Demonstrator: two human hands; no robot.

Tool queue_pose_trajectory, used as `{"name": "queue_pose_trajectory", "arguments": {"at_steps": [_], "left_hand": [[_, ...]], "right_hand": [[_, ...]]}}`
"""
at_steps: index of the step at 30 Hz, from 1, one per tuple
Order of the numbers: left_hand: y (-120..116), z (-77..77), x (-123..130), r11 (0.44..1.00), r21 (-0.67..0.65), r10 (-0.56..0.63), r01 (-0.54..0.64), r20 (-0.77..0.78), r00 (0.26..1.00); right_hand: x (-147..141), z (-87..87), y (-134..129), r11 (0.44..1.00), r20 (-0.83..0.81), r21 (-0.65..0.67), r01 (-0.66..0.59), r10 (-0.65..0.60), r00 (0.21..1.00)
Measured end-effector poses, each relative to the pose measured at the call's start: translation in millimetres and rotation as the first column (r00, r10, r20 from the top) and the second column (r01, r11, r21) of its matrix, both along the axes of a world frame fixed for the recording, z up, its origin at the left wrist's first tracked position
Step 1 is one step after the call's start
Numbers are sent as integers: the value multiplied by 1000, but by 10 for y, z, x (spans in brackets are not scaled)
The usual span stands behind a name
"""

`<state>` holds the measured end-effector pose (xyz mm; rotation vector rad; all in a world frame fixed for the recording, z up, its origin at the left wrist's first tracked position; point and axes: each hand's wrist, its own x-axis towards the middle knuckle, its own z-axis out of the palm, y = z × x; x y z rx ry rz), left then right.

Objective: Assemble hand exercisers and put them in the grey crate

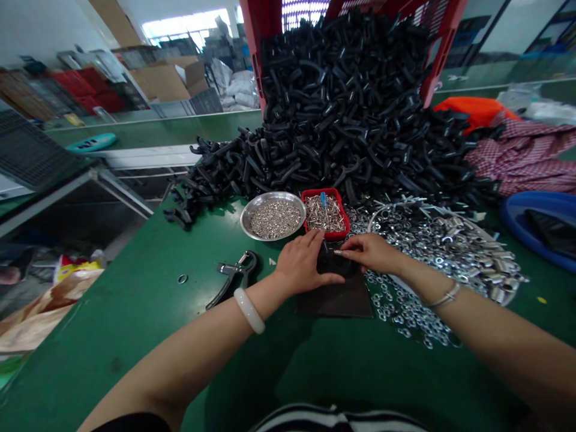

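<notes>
Black plastic part [333, 261] pressed under left grip [301, 264], right grip [371, 252] pinching silver screw [337, 252], green workbench [112, 336], cardboard boxes [166, 81] beyond

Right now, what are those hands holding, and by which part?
The fingers of the right hand pinch a small metal bolt by one end. The left hand lies over a black piece, so any grip there cannot be told.

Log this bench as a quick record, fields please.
left hand: left hand on a black curved part, above a dark mat
right hand: right hand pinches a silver fastener at that part
ahead: steel bowl and red tray, both holding small metal pieces
right: loose steel washers
behind: black parts heap spilling from a red crate
left: black hand tool
</notes>
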<state>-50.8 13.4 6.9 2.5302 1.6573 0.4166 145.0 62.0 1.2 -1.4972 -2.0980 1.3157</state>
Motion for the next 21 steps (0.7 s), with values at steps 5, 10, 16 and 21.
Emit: {"name": "queue_pose_trajectory", "arguments": {"at_steps": [5, 10, 16, 21], "left_hand": [[-115, -91, 55, 993, -82, 88, -88, -2, 996], [-118, -128, 43, 981, -145, 139, -132, 36, 990], [-109, -143, 26, 988, -101, 117, -118, -9, 993], [-44, -157, 10, 985, -140, 101, -97, 25, 995]], "right_hand": [[-20, 57, 59, 998, 14, -16, -66, 66, 998], [-68, 15, 45, 999, 26, 5, -40, 40, 999], [-98, -117, -103, 974, 121, 227, -13, -15, 992], [-73, -163, -81, 934, 174, 356, -31, -33, 984]]}}
